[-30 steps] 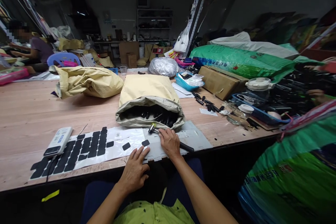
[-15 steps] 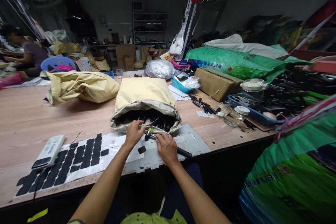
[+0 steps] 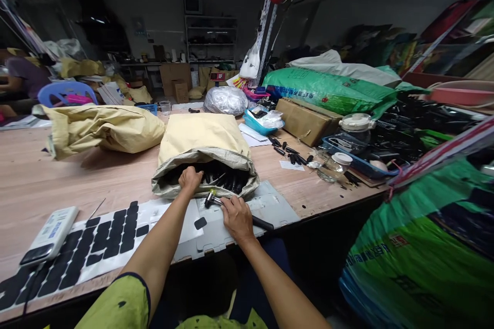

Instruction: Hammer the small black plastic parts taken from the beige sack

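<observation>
My left hand (image 3: 190,179) reaches into the open mouth of a yellow woven sack (image 3: 200,139) that lies on the wooden table (image 3: 46,185); its fingers are curled among dark parts (image 3: 227,179) inside, and what they grip is hidden. My right hand (image 3: 236,217) rests on a grey plate (image 3: 270,203) and holds a small hammer (image 3: 211,199) by its shaft, its head pointing left. A lone black pad (image 3: 200,223) lies between my arms on a white sheet (image 3: 162,216) covered with rows of black pads (image 3: 104,239).
A white handheld device (image 3: 49,234) lies on the sheet at left. A second yellow sack (image 3: 100,128), a cardboard box (image 3: 306,119), jars (image 3: 357,126), a blue tray (image 3: 258,123) and green sacks (image 3: 420,252) crowd the table and right side. A person sits far left.
My left hand has left the sheet near the lone black pad and gone forward into the sack's mouth. My right hand has stayed on the hammer. The view has shifted left.
</observation>
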A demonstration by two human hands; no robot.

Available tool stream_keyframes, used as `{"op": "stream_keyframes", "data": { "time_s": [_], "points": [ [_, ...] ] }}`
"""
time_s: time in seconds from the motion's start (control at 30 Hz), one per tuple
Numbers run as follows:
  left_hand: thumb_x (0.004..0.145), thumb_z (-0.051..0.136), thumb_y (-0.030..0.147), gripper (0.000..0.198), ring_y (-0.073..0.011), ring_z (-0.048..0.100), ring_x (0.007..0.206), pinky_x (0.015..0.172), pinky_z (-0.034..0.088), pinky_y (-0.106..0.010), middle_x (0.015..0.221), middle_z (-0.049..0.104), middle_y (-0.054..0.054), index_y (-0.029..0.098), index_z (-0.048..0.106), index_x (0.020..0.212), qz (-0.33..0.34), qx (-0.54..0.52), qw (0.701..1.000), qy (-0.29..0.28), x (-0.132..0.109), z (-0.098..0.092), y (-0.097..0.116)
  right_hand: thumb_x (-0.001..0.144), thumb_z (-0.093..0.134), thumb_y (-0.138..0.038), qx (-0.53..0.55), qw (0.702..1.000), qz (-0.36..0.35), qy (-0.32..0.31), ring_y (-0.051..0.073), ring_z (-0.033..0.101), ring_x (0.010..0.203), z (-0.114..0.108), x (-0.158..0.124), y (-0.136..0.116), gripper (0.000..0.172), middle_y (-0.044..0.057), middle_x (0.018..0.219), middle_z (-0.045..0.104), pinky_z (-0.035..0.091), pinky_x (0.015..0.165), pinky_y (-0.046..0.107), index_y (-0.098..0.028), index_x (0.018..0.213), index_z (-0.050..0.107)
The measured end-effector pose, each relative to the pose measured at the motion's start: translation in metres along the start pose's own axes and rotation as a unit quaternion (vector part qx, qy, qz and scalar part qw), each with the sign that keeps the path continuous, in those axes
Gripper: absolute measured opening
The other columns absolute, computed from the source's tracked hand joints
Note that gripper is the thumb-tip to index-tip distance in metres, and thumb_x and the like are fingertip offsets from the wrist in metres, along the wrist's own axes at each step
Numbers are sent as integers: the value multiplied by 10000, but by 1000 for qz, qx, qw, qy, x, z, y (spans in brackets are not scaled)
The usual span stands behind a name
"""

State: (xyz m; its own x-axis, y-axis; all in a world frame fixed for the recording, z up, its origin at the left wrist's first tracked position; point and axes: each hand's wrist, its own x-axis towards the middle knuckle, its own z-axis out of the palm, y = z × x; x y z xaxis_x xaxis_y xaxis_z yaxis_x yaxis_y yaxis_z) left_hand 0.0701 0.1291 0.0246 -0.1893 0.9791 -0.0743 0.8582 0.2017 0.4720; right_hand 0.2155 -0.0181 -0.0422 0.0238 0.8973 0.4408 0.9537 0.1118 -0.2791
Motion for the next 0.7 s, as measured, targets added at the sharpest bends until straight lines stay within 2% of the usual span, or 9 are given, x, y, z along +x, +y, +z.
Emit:
{"op": "stream_keyframes", "data": {
  "time_s": [0.07, 0.13, 0.23, 0.3, 0.37, 0.47, 0.57, 0.7],
  "points": [
    [845, 620, 434, 279, -295, 659, 1033, 777, 482, -345, 1092, 719, -136, 198, 715, 957, 13, -10, 1000, 3, -3, -4, -4, 887, 595, -242, 1, 1000, 1, 1, 198, 501, 884, 0, 0, 0, 226, 32, 927, 621, 352, 746, 320, -283, 1096, 672],
    [873, 596, 418, 256, -248, 648, 1033, 822, 478, -317, 1070, 722, -95, 207, 699, 975, 60, -48, 996, 36, -11, -10, -12, 889, 593, -242, 1, 1000, 2, -1, 196, 501, 882, 0, 0, 0, 222, 30, 928, 622, 350, 743, 317, -284, 1092, 673],
    [885, 593, 387, 236, -192, 643, 948, 852, 484, -287, 978, 716, -61, 195, 664, 1000, 166, -160, 966, 121, -34, -15, -33, 896, 588, -243, 2, 1000, 1, 1, 198, 502, 882, 1, 0, 1, 219, 27, 933, 627, 348, 746, 316, -286, 1092, 675],
    [860, 623, 374, 215, -186, 632, 892, 838, 493, -297, 931, 704, -46, 199, 657, 980, 207, -202, 946, 147, -53, -14, -53, 903, 577, -240, 4, 1000, -7, 5, 199, 503, 885, 1, 0, 1, 213, 28, 930, 631, 347, 745, 313, -281, 1085, 680],
    [831, 651, 360, 191, -195, 617, 855, 808, 497, -318, 899, 694, -37, 206, 665, 944, 212, -206, 946, 132, -72, -9, -74, 916, 553, -238, 5, 1000, -18, 15, 198, 506, 884, 1, -1, 2, 221, 35, 923, 633, 347, 740, 309, -270, 1093, 682],
    [812, 670, 328, 177, -205, 604, 830, 771, 494, -332, 865, 684, -31, 208, 685, 942, 183, -199, 959, 88, -94, 5, -94, 952, 492, -247, -1, 998, -27, 54, 194, 515, 870, 0, -3, 2, 269, 49, 924, 639, 344, 744, 305, -251, 1158, 664],
    [793, 697, 280, 136, -219, 585, 871, 797, 467, -345, 859, 686, -33, 208, 706, 907, 205, -155, 965, 52, -106, 16, -97, 981, 436, -256, -7, 996, -35, 84, 183, 538, 848, -2, -5, 2, 305, 59, 925, 653, 342, 751, 299, -235, 1193, 655],
    [791, 711, 264, 131, -221, 553, 911, 826, 421, -349, 878, 669, -35, 219, 724, 914, 257, -91, 962, 22, -111, 20, -88, 984, 426, -266, 22, 996, -27, 78, 176, 584, 856, -6, -6, -2, 310, 64, 939, 673, 380, 756, 285, -218, 1165, 672]
  ]
}}
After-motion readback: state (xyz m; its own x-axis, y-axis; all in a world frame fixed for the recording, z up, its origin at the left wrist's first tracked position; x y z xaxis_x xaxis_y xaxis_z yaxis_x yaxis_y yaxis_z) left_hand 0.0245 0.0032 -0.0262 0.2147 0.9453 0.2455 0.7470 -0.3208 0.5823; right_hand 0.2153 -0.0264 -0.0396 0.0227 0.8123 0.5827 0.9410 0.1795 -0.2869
